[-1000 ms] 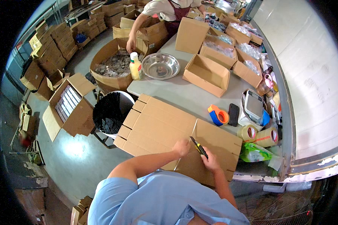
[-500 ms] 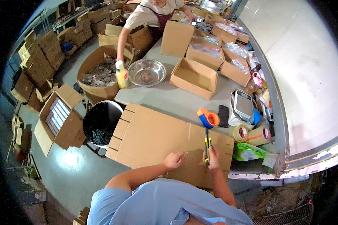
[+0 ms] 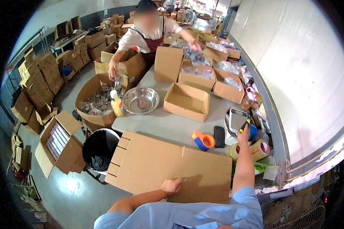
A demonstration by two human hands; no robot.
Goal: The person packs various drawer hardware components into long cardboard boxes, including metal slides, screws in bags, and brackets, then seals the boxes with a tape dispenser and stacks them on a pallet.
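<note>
A flattened cardboard box (image 3: 153, 160) lies on the near part of the table, with slotted flaps along its left side. My left hand (image 3: 172, 186) rests on its near edge, closed, a tiny pale tip poking out of the fingers that I cannot make out. My right hand (image 3: 244, 136) reaches far right, shut on a yellow-and-black utility knife (image 3: 245, 125) beside the digital scale (image 3: 237, 119). Left of the scale lie a black phone (image 3: 219, 136) and an orange-and-blue tape dispenser (image 3: 203, 141).
An open cardboard box (image 3: 187, 102), a steel bowl (image 3: 141, 100) and a yellow bottle (image 3: 116, 103) stand beyond. Tape rolls (image 3: 260, 149) lie at right. Across the table a co-worker (image 3: 151, 38) handles clear plastic pieces. A white bucket (image 3: 112, 141) stands at left.
My right hand has moved away from the cardboard to the scale, carrying the utility knife. My left hand stays on the cardboard. The co-worker's hand has left the bottle and lifted clear plastic.
</note>
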